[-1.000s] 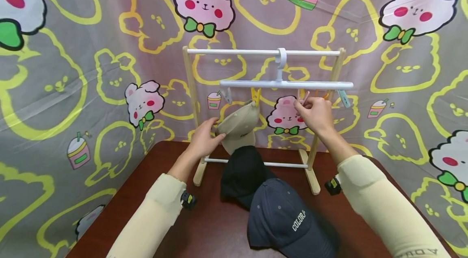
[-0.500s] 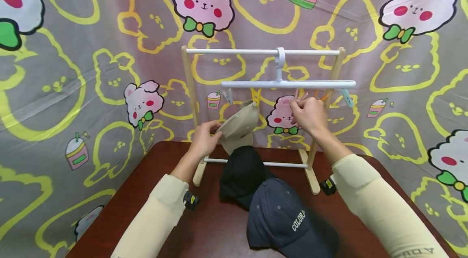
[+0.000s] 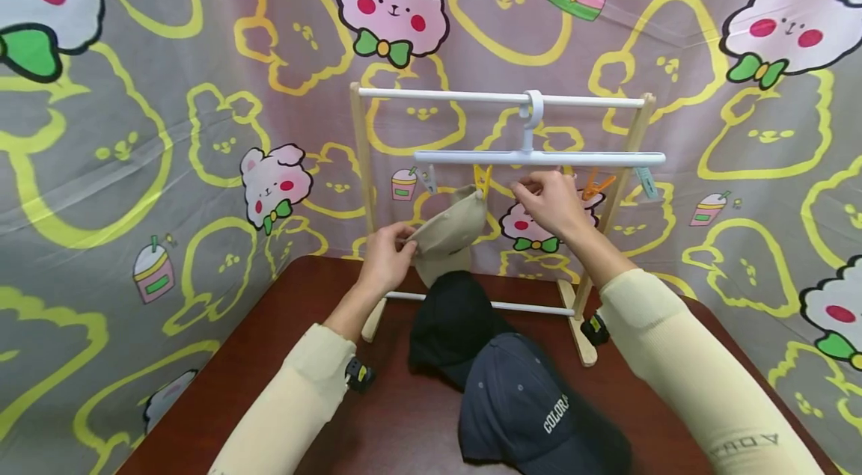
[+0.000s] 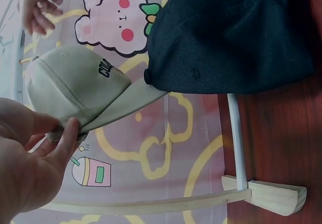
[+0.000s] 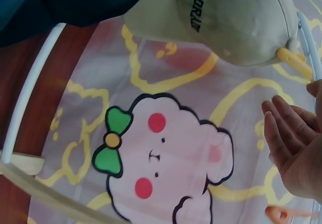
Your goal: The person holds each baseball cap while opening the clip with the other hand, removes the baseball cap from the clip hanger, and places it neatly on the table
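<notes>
A beige cap (image 3: 453,227) hangs from a yellow clothespin (image 3: 482,180) on the white hanger (image 3: 539,158). My left hand (image 3: 388,259) pinches the cap's lower back edge between thumb and fingers, as the left wrist view shows. Below the hanger bar, to the right of the yellow clothespin, my right hand (image 5: 297,148) is held in the air with loosely bent fingers and nothing in its grasp. In the head view it covers the place where a pink clothespin hung. A black cap (image 3: 451,322) and a dark blue cap (image 3: 515,400) lie overlapping on the table.
The hanger hooks over the top bar of a wood-and-white rack (image 3: 438,94). A grey clothespin (image 3: 427,179) hangs at its left end, an orange clothespin (image 3: 596,185) and a blue clothespin (image 3: 646,182) at its right. Patterned cloth (image 3: 283,86) stands behind the brown table (image 3: 404,430).
My right hand has left the pink clothespin and shifted left towards the yellow one. My left hand has closed on the beige cap's edge. The head view has shifted slightly.
</notes>
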A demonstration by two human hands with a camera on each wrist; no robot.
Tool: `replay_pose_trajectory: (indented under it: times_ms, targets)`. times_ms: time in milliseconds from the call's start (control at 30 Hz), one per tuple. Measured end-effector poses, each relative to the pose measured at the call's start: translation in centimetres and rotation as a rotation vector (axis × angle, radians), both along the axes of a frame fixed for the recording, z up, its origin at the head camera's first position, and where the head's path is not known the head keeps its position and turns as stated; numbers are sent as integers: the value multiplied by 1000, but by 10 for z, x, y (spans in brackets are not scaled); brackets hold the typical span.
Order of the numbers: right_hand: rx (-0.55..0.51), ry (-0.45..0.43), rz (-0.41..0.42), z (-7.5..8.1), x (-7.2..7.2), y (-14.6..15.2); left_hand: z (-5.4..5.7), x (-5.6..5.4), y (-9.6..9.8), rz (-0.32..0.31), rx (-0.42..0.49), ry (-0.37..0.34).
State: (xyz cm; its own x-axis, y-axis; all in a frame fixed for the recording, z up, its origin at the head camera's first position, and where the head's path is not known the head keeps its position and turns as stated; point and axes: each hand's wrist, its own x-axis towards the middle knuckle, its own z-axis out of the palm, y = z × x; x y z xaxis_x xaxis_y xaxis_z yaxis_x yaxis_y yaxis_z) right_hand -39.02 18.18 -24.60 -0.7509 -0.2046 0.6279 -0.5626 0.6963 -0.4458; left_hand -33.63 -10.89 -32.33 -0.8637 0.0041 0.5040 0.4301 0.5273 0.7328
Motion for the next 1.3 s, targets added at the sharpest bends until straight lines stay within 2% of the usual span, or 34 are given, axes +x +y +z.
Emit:
replay_pose_trajectory:
  times_ms: [200,367,600,900,1000,1100,1200,1300]
  targets:
    - [12,61,-23,7,-6,-21,-1,0,2,23,-27,52]
    - [-1,59,-55,8,-8,-35,-3,2,5,6,-42,87]
    - [15,123,-102,5,-12,-49,-4,6,9,-15,-82,119]
    - [36,165,-174,6,-17,-67,-4,9,5,-26,-151,204]
    - [23,154,-203,6,-18,-69,-4,10,6,-34,-171,202]
    - [14,138,-201,5,-18,-70,-3,10,7,-29,-164,168]
    - [19,141,-180,5,-18,-70,-2,9,7,9,-135,125]
    - [26,150,-155,5,-19,-70,-3,6,5,65,-108,119]
